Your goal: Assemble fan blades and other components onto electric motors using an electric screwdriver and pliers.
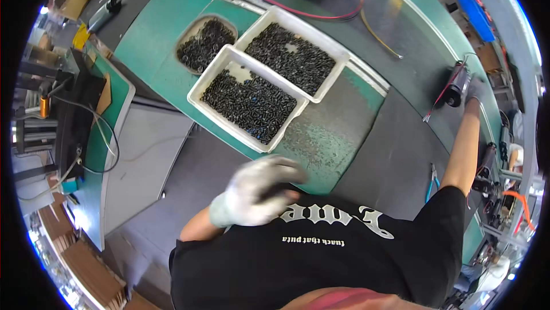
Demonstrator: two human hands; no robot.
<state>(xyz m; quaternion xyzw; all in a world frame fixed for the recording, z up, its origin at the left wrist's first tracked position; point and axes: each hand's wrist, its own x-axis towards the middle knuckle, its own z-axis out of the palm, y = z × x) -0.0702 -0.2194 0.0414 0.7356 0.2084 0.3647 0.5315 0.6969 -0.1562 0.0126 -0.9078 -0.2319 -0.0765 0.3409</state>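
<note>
Worn green bench (160, 29), two white trays (239, 73) of black pieces (252, 101), dark mat (375, 149) | my left hand (255, 189), gloved, before chest: fingers blurred, curled | my right hand (477, 89), arm outstretched, beside wired cylindrical motor (456, 85), far right | either hand's closure, hold: I can't tell

- Lit brightly and fairly evenly across the centre.
- Smeared by motion at the left hand (249, 192).
- Washed out by glare on the surface (89, 204) at lower left.
- Bent and softened toward the rim, black in the corners.
</note>
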